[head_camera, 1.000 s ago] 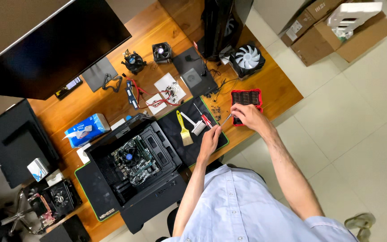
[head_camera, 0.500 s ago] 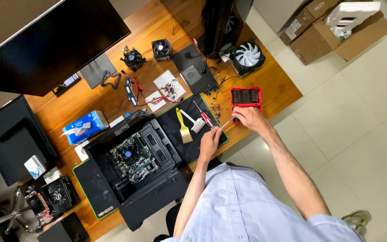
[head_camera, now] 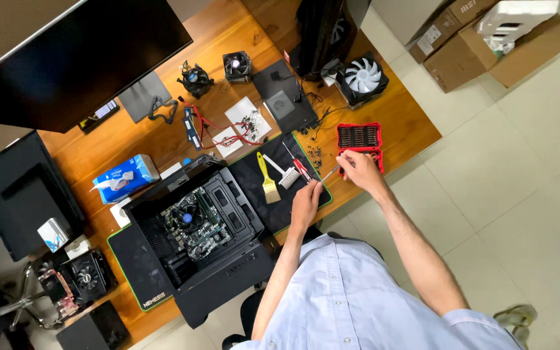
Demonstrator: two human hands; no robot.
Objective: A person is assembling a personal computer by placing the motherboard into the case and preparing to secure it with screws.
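Woodgrain filled most of the view: a long desk (head_camera: 131, 139) ran across the frame, with a big dark monitor (head_camera: 72, 58) at its far edge and a black panel (head_camera: 24, 194) lying at the left end. An open black computer case (head_camera: 202, 240) lay on its side on a dark mat (head_camera: 137, 266), its motherboard (head_camera: 192, 223) exposed. Beyond it sat a blue tissue box (head_camera: 124, 178), a white-bladed cooling fan (head_camera: 362, 76) and two smaller black coolers (head_camera: 236, 65). A second dark mat (head_camera: 254, 175) near the desk's front edge carried a yellow-handled brush (head_camera: 267, 181) and a white brush (head_camera: 283, 175). A red screwdriver bit case (head_camera: 359, 137) stood open just beyond the right hand. Cardboard boxes (head_camera: 481, 45) rested on the tiled floor well apart from the desk.

The person sat at the front edge in a light blue shirt (head_camera: 358, 298). Both hands met over the corner of the second mat. The right hand (head_camera: 358, 170) was closed around the handle end of a slim screwdriver (head_camera: 332, 172), which pointed toward the left hand. The left hand (head_camera: 306, 202) was curled with its fingertips at the tool's tip; whether it pinched anything there was too small to tell.
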